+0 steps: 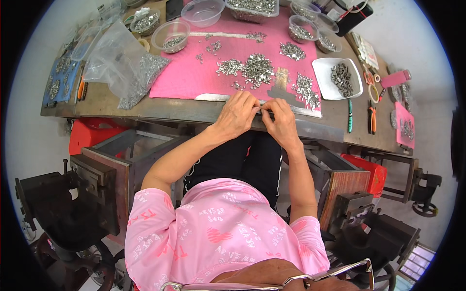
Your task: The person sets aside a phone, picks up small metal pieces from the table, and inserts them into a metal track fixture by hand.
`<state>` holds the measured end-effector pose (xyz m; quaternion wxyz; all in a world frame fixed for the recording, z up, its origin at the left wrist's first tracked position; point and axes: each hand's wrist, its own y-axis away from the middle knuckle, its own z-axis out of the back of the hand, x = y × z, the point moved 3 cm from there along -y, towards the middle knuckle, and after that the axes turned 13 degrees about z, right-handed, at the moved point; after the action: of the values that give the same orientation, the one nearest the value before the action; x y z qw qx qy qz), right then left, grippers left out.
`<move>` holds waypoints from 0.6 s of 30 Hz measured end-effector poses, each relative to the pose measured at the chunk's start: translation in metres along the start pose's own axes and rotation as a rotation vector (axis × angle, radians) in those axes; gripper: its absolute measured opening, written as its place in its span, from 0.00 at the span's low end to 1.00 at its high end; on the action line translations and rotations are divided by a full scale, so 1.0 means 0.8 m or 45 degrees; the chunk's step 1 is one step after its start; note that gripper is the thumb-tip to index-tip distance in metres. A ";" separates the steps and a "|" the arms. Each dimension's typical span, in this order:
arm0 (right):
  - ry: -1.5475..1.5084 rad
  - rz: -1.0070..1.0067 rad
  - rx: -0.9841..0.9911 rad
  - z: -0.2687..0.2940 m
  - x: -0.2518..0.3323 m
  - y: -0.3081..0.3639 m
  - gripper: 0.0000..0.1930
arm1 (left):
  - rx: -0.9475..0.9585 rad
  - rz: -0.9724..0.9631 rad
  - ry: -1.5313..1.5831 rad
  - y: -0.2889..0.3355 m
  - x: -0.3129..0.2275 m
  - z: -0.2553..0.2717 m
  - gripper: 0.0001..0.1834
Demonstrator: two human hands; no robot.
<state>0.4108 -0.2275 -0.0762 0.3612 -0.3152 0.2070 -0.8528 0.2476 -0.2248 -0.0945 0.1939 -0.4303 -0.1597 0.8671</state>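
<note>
My left hand (238,114) and my right hand (280,121) meet at the front edge of the table, fingertips pinched close together. Whatever small piece they hold between them is too small and too covered to name. Just beyond my hands lies a pink mat (194,72) with heaps of small silvery metal pieces. The largest heap (257,69) sits straight ahead, and another pile (306,91) spreads to the right of my right hand. A grey strip (286,97) rests on the mat near my right fingers.
On the right stand a white tray (321,80) of dark metal pieces, a green-handled tool (350,116) and orange-handled pliers (372,119). A plastic bag (114,63) of metal pieces slumps at left. Clear tubs (171,36) line the back. Vises (73,194) flank me below.
</note>
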 end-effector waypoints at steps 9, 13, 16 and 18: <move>-0.145 -0.023 0.054 0.006 -0.006 -0.004 0.07 | 0.030 0.004 -0.007 -0.001 0.000 0.000 0.08; -0.151 0.000 0.069 0.006 -0.007 -0.005 0.07 | 0.016 0.032 -0.015 0.000 -0.001 -0.001 0.08; -0.150 0.005 0.064 0.005 -0.007 -0.004 0.07 | 0.002 0.007 -0.074 0.002 -0.007 0.000 0.08; -0.132 0.033 0.051 0.001 -0.004 -0.004 0.07 | -0.009 0.007 -0.097 0.005 -0.009 0.003 0.08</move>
<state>0.4114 -0.2228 -0.0752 0.3886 -0.3491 0.1750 -0.8346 0.2487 -0.2322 -0.0899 0.1839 -0.3979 -0.1688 0.8828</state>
